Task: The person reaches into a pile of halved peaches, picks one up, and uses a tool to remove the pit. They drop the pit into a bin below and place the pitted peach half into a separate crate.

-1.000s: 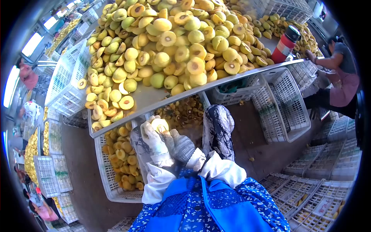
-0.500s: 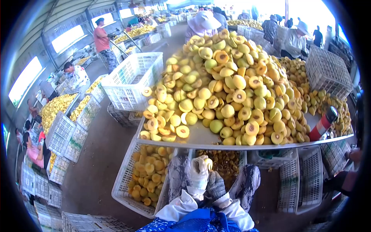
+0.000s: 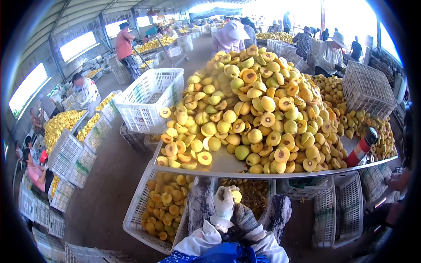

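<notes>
My left hand (image 3: 224, 203), in a whitish glove, is closed around a yellow peach half (image 3: 237, 197) above the gap between my knees. Close beside it on the right is my right hand (image 3: 245, 215) in a grey knit glove. Its fingers are curled, and whatever they hold is hidden. Under my hands a crate (image 3: 272, 189) contains dark pits and scraps. To the left of my legs, a white crate (image 3: 135, 211) is filled with peach halves (image 3: 165, 205). A large heap of halved peaches (image 3: 258, 109) covers the metal table (image 3: 221, 163) in front of me.
A red and black cylindrical flask (image 3: 363, 147) lies tilted on the table's right side. One white crate (image 3: 149, 101) stands at the table's left, another (image 3: 369, 87) at its back right. Crates (image 3: 337, 210) stand on the floor at right, near another person's arm (image 3: 397, 182). Several people work beyond.
My view has tilted slightly, so the table edge sits lower. The peach half in my left hand now shows more of its round face, and my right hand is slightly lower beside it.
</notes>
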### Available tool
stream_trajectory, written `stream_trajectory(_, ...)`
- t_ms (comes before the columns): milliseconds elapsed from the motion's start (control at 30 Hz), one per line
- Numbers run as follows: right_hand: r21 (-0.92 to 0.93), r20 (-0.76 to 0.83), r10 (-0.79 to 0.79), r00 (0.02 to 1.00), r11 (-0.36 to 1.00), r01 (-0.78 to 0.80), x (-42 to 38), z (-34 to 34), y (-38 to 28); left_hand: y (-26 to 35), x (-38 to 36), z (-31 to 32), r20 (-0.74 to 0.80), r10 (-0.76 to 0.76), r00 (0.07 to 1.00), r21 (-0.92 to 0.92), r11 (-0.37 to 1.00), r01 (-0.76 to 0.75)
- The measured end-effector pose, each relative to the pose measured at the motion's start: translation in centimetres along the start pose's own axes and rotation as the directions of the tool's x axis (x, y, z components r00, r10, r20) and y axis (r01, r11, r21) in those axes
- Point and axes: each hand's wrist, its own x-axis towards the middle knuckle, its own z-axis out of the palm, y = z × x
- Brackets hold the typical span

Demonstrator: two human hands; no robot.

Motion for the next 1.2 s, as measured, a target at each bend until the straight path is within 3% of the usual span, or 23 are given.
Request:
stream_trajectory(33,-0.056,0.074,0.04,0.996,0.998,-0.036,-1.0,1.3,2.3,0.0,0.0,-0.3,0.015,-0.067,0.998,-0.072,0.995,0.068)
stream_trajectory(67,0.376,0.145,0.283,0.948,0.871,-0.317,-1.3,0.9,1.9,0.2,-0.2,-0.7,0.027,-0.104,0.994,-0.001,0.995,0.104)
stream_trajectory(100,0.694,0.309,0.452,0.837,0.495,-0.523,-0.8,-0.1,0.8,0.5,-0.1,-0.6,0.052,-0.075,0.996,0.037,0.997,0.073)
stream_trajectory(200,0.67,0.319,0.38,0.869,0.558,-0.49,-3.0,4.2,7.2,0.3,-0.3,-0.8,0.144,-0.056,0.988,0.113,0.993,0.039)
stream_trajectory(233,0.043,0.139,0.196,0.971,0.978,-0.203,-2.0,0.6,4.5,0.9,-0.1,-1.0,0.207,-0.14,0.968,0.143,0.983,0.112)
stream_trajectory(267,-0.089,0.141,-0.032,0.989,0.995,0.045,-1.6,-1.0,4.0,1.1,0.0,-0.8,0.253,-0.138,0.958,0.174,0.98,0.095)
stream_trajectory(300,0.446,0.399,0.199,0.895,0.811,-0.379,-1.1,-2.8,2.1,1.2,0.1,-0.8,0.3,-0.136,0.944,0.204,0.976,0.076)
stream_trajectory(333,0.659,0.605,0.404,0.686,0.229,-0.716,-0.6,-4.7,0.2,1.2,0.1,-1.2,0.349,-0.152,0.925,0.299,0.953,0.044)
stream_trajectory(367,0.661,0.629,0.458,0.628,0.108,-0.742,-0.5,-4.8,-0.2,0.9,0.1,-1.6,0.397,-0.172,0.901,0.389,0.921,0.004)
stream_trajectory(400,0.311,0.341,0.875,0.344,0.24,-0.92,-1.2,1.1,2.3,0.6,-0.1,-1.8,0.425,-0.198,0.883,0.368,0.929,0.031)
stream_trajectory(467,0.059,0.164,0.921,0.353,0.348,-0.936,-1.7,3.5,3.1,0.5,-0.2,-2.1,0.478,-0.19,0.857,0.411,0.911,-0.027)
stream_trajectory(533,0.512,0.603,0.35,0.717,0.519,-0.684,0.0,-6.4,-1.7,0.3,-0.5,-2.3,0.509,-0.187,0.84,0.41,0.911,-0.045)
stream_trajectory(600,0.455,0.493,0.178,0.851,0.782,-0.427,-0.5,-5.0,-1.1,1.0,-1.0,-1.6,0.42,-0.268,0.867,0.38,0.919,0.1)
stream_trajectory(733,0.696,0.438,0.411,0.799,0.408,-0.591,-1.6,-2.0,-2.0,1.0,-0.9,-0.9,0.336,-0.306,0.891,0.146,0.951,0.272)
stream_trajectory(800,0.752,0.514,0.334,0.79,0.268,-0.602,-1.0,-3.2,-3.1,1.3,-0.9,-0.9,0.378,-0.285,0.881,0.105,0.958,0.266)
stream_trajectory(900,0.698,0.711,0.128,0.692,-0.25,-0.671,-1.2,-4.7,-3.8,1.7,-0.5,-0.7,0.337,-0.377,0.862,0.093,0.925,0.368)
stream_trajectory(933,0.756,0.654,0.21,0.727,-0.193,-0.625,-0.9,-4.7,-4.5,2.5,-0.7,-0.1,0.22,-0.435,0.873,0.007,0.896,0.444)
stream_trajectory(967,0.814,0.549,0.283,0.786,0.032,-0.58,-0.9,-3.8,-4.6,2.9,-0.7,-0.1,0.156,-0.427,0.891,0.028,0.903,0.428)
stream_trajectory(1033,0.76,0.291,0.355,0.888,0.478,-0.44,-1.0,-1.8,-4.3,1.7,1.1,-2.6,0.387,-0.567,0.727,-0.468,0.559,0.685)
stream_trajectory(1100,0.735,0.146,0.33,0.933,0.594,-0.325,-1.7,1.8,-2.6,2.2,1.8,-5.9,0.15,-0.641,0.753,-0.495,0.61,0.619)
stream_trajectory(1133,0.77,0.173,0.397,0.901,0.516,-0.375,-1.6,3.0,-1.6,2.2,2.6,-8.2,0.004,-0.464,0.886,-0.43,0.799,0.421)
stream_trajectory(1167,0.793,0.434,0.561,0.705,0.135,-0.595,-0.5,2.3,-1.0,2.6,3.5,-10.2,-0.118,-0.238,0.964,-0.33,0.925,0.188)
stream_trajectory(1200,0.716,0.637,0.65,0.415,-0.297,-0.632,0.5,1.7,-0.5,4.6,4.4,-11.0,-0.21,-0.037,0.977,0.145,0.987,0.069)
